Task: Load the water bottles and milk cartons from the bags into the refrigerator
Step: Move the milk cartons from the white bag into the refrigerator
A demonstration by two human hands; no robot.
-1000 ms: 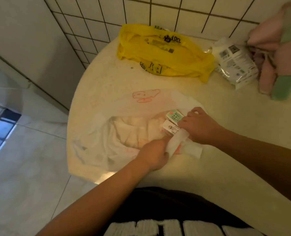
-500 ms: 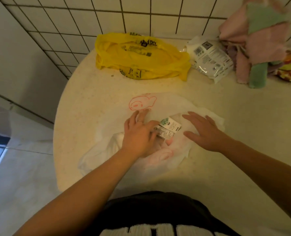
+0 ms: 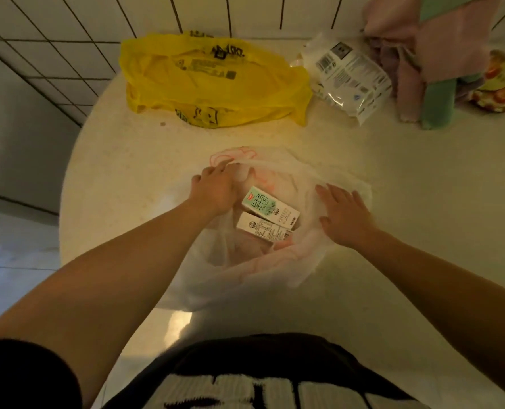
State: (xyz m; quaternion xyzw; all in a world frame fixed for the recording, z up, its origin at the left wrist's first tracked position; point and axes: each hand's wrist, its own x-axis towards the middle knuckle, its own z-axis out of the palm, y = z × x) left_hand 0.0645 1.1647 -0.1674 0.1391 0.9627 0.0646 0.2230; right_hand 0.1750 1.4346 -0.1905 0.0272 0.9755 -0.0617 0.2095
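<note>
both hands (image 3: 216, 188) (image 3: 344, 216) spread bag (image 3: 275, 270) around cartons (image 3: 270, 206).

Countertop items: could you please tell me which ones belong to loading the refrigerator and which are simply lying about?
Part of the job:
- two milk cartons
- white bag
- yellow bag, contents hidden

Just lying about:
- white packet
- pink and green cloths
- colourful wrapper

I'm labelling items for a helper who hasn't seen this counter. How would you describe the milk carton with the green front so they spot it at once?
Start at the pale round counter and find the translucent white bag between the person's hands, nearer than the yellow bag. Two cartons lie inside side by side. Take the farther milk carton, the one with the mint-green panel and large characters; the nearer carton shows only small printed text.
</note>
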